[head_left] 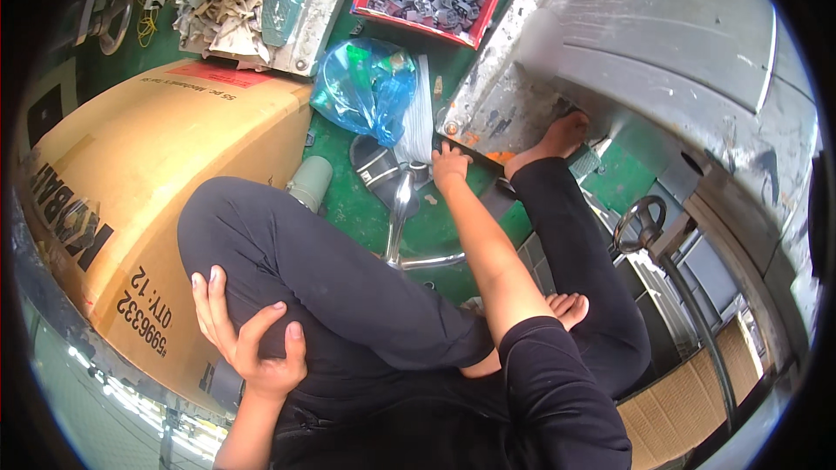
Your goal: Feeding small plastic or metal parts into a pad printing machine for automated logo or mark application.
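Observation:
My left hand (252,335) rests on my bent left leg, fingers spread and holding nothing. My right arm reaches forward and down, and my right hand (451,165) is beside the lower corner of a worn grey metal machine (488,109). Its fingers look stretched out and apart, with nothing visible in them; whether they touch the machine is unclear. Just left of that hand lie a long white bundle (420,109) and a dark slipper with a striped strap (376,164). Past them sits a blue see-through plastic bag (374,91) with green pieces inside.
A large cardboard box (174,139) fills the left. Ahead, a red bin (355,2) holds many dark small parts; crumpled cloths (235,13) lie left of it. A chrome stool base (399,218) and green cylinder (311,181) stand on the green floor. A handwheel (640,224) is at right.

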A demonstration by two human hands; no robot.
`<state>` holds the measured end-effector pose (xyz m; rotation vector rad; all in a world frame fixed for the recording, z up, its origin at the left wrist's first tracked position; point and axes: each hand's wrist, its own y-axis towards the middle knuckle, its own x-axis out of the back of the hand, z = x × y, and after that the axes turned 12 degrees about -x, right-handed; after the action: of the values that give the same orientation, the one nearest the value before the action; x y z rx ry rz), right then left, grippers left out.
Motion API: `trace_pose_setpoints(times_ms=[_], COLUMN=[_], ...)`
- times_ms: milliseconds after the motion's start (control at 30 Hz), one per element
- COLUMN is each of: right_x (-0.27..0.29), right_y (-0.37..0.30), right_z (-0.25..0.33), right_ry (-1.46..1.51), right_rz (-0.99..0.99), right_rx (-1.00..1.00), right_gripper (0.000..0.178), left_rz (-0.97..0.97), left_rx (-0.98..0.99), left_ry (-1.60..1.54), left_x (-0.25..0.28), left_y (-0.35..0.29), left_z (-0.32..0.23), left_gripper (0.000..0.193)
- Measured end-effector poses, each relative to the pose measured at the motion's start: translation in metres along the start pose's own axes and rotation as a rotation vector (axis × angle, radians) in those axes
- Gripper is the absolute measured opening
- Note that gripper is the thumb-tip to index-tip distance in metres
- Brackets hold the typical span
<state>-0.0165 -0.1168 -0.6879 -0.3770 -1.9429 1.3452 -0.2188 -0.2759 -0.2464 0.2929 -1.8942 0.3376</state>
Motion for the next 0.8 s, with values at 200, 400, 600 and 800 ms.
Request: trace_pose_setpoints(times_ms=[200, 400, 600, 800], right_x=[0.002, 0.014, 0.098, 0.220], right_y=[0.000, -0.040, -0.129, -0.233], right_z=[-0.010, -0.062, -0.081, -0.088], right_ry=[0.168, 0.262, 0.611, 1.015], right_rz=[-0.136, -0.142, -0.147, 0.062], right_rx=[0.011, 0.099, 0.537, 0.733], right_gripper=[0.028, 0.033, 0.025, 0.051], left_rz=[-0.013, -0.020, -0.063, -0.108], left_rx=[0.045, 0.043, 0.024, 0.005], left_ry=[0.010, -0.044, -0.053, -0.122], left_x=[-0.007, -0.011, -0.003, 0.003], left_y=[0.010, 0.021, 0.023, 0.016], left_z=[-0.001, 0.000, -0.001, -0.004], left_gripper=[0.018, 0.018, 0.019, 0.019])
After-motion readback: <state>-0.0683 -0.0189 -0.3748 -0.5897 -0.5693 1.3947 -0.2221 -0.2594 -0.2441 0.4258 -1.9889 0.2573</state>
